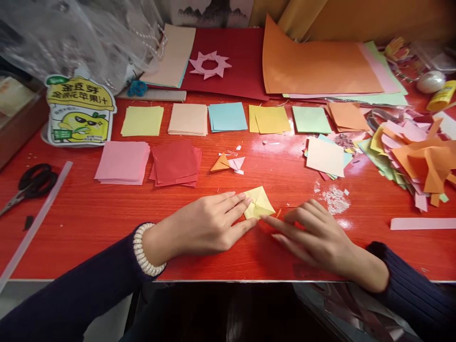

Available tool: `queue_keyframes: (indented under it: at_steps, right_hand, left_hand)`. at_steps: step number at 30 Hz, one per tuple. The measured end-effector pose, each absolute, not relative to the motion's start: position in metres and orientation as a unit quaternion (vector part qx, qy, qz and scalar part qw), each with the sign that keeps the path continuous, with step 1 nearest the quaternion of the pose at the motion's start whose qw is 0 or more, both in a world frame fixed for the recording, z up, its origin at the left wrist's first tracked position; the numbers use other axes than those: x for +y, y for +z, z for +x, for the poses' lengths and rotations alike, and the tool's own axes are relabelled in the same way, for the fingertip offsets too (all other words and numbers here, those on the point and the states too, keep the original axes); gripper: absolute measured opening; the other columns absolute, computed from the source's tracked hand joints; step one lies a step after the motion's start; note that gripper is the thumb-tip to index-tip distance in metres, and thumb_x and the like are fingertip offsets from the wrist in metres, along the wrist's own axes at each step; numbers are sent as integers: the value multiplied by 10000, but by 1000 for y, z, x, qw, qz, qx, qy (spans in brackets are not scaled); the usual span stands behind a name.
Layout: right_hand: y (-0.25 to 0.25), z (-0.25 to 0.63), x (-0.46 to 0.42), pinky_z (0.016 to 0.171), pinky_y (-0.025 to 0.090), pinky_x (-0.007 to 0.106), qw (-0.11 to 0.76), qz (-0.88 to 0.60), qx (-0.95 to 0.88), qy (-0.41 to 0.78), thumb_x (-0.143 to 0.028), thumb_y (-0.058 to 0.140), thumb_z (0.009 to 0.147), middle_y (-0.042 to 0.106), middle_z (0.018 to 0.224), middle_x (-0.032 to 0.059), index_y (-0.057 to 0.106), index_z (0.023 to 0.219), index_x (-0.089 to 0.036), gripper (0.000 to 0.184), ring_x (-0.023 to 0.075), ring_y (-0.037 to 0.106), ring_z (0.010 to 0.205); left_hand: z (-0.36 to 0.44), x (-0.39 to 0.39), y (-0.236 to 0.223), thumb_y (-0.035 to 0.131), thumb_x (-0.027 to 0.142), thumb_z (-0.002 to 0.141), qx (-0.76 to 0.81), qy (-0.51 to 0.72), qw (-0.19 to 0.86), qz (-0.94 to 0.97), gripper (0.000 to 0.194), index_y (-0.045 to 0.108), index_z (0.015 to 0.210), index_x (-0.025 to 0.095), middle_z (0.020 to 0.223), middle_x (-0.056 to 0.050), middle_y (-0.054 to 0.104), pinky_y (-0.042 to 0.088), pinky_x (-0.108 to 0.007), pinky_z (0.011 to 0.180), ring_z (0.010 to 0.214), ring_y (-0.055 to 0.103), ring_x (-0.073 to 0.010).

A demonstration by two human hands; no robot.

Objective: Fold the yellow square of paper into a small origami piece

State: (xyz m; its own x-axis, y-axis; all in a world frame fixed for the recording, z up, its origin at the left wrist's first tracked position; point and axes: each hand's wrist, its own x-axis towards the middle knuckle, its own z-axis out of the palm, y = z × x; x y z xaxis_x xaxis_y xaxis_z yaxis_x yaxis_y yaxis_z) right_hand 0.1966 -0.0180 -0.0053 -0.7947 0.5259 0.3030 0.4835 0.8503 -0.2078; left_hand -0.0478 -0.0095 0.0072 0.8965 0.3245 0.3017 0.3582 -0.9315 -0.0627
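A small yellow folded paper square (259,202) lies on the red table (89,213) near its front edge. My left hand (210,223) rests flat with fingers stretched out, their tips pressing the paper's left side. My right hand (313,232) lies beside it with fingers extended, the index fingertip touching the paper's lower right edge. Neither hand grips anything.
Stacks of coloured paper squares (188,118) run in rows behind the hands. A folded orange piece (221,163) and pink bits lie mid-table. Scissors (30,185) and a clear strip sit at left, a juice pouch (79,111) behind them. Paper scraps (413,156) pile at right.
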Motion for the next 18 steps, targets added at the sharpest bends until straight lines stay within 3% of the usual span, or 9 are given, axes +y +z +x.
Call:
queue_keyframes:
  at_steps: [5,12,18]
  right_hand:
    - [-1,194,-21,529,293,295,166,-266,-949,18,-144,557,798,481,616,14,600,1049,-113,256,146,361,589]
    - [-3,197,-21,533,277,304,155,-303,-940,4,-164,569,782,485,571,8,638,985,-140,215,147,368,573]
    - [-6,206,-23,497,297,296,192,-344,-916,-69,-141,617,736,485,495,-3,646,758,-129,38,126,381,508]
  left_hand:
    - [-48,-10,6,405,99,879,-182,-146,60,-971,272,596,1072,75,1086,-191,615,523,-384,861,1058,575,-265]
    - [-51,-12,6,382,82,879,-182,-134,43,-973,300,577,1107,82,1119,-192,598,513,-395,879,1081,559,-266]
    - [-53,-10,5,443,74,858,-174,-128,63,-974,281,571,1108,92,1124,-176,602,510,-382,897,1078,564,-251]
